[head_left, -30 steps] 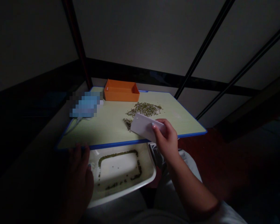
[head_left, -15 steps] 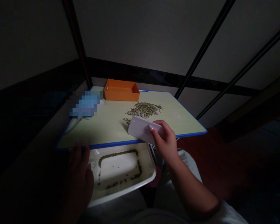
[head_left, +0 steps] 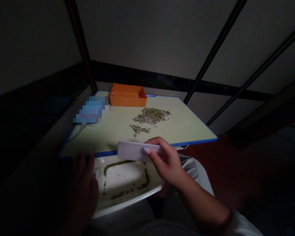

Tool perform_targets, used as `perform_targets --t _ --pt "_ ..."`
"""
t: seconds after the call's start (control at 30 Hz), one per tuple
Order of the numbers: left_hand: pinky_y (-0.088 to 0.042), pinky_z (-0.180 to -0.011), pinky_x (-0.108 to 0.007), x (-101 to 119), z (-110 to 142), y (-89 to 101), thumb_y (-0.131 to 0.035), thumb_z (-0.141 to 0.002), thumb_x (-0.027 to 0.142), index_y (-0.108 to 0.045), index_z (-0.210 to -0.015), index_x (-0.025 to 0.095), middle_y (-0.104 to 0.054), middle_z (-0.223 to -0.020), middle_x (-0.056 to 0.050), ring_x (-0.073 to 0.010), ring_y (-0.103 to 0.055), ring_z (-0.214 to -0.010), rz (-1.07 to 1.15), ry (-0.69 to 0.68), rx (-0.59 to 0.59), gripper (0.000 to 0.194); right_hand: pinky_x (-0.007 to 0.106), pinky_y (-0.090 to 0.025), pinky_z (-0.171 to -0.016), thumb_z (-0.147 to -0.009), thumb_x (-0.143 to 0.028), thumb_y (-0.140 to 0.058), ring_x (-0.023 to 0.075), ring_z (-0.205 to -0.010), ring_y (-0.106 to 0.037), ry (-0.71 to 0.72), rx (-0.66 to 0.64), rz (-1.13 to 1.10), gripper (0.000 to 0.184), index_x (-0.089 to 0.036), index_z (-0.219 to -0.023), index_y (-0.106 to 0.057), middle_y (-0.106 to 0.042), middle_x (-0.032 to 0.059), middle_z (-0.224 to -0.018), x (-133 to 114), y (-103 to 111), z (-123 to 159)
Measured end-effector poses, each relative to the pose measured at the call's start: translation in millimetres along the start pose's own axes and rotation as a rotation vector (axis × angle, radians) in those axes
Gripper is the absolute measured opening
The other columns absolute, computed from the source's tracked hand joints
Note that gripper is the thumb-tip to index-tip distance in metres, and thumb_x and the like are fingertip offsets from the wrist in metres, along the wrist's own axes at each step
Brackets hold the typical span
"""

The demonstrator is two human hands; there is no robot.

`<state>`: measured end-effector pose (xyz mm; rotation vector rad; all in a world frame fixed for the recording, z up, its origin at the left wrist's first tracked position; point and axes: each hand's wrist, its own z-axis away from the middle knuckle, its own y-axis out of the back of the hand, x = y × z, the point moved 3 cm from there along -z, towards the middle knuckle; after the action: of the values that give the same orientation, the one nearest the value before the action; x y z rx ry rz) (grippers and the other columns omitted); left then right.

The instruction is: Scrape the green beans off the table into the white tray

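Our right hand pinches a pale flat scraper, thumb against its near face and fingers over the far side, so this grip is closed around its right end. Our left hand lies in shadow at the left side of the white tub, fingers up near the desk's blue edge; we cannot tell whether it grips the rim or merely rests there.

The scraper has just come away from the small patch of green grains and down to the near edge of the desk, where it now overlaps our view of the tub. That leaves bare surface between scraper and patch, and we judge that anything pushed over the edge here would drop into the tub. We see no grains clearly in front of the scraper.

Inside the tub, grains line parts of the floor's border, with a few loose in the middle. Beyond the small patch lies the larger heap. Behind it, to the left, stands an orange box; farther left are a blurred blue object and a pale cord.
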<state>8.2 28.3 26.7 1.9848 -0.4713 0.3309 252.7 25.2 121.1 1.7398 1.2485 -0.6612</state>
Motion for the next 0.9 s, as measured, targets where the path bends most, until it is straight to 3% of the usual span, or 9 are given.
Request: perform_targets --t 0.13,0.33,0.43,0.9 --pt "-0.026 -0.119 -0.053 0.9 0.4 1.5 -0.034 -0.087 0.024 -0.030 -0.143 0.018 -0.025 -0.156 -0.015 -0.0260 -0.015 -0.147 -0.012 -0.003 0.003 0.057 0.020 -0.044 -0.055 -0.088 -0.026 -0.058 0.0118 -0.066 -0.059 0.045 -0.020 0.029 0.007 -0.023 -0.093 -0.062 -0.066 -0.0001 -0.080 -2.8 1.8 4.5" --pt "-0.022 -0.120 -0.052 7.3 -1.0 6.1 -0.033 -0.087 0.025 -0.033 -0.141 0.015 -0.025 -0.157 -0.015 -0.0256 -0.010 -0.147 0.014 0.048 -0.050 0.055 0.023 -0.049 -0.065 -0.088 -0.027 -0.055 0.0143 -0.075 -0.062 -0.008 0.334 0.111 0.009 -0.022 -0.094 -0.060 -0.067 0.0016 -0.087 10.6 16.3 -6.4" --pt "-0.021 -0.120 -0.052 8.8 -1.9 6.8 -0.030 -0.088 0.026 -0.037 -0.138 0.009 -0.026 -0.155 -0.019 -0.0266 -0.010 -0.147 0.021 0.058 -0.059 0.053 0.026 -0.049 -0.068 -0.088 -0.029 -0.055 0.0161 -0.078 -0.062 -0.049 0.415 0.160 0.012 -0.021 -0.095 -0.059 -0.067 0.0026 -0.088 15.2 20.9 -11.8" --pt "-0.021 -0.119 -0.053 7.1 -0.9 6.6 -0.030 -0.088 0.027 -0.035 -0.139 0.008 -0.022 -0.156 -0.019 -0.0285 -0.009 -0.147 0.016 0.056 -0.069 0.055 0.026 -0.048 -0.068 -0.088 -0.030 -0.051 0.0170 -0.078 -0.062 -0.042 0.371 0.159 0.013 -0.021 -0.093 -0.058 -0.067 0.0030 -0.087 18.6 4.8 -19.5"
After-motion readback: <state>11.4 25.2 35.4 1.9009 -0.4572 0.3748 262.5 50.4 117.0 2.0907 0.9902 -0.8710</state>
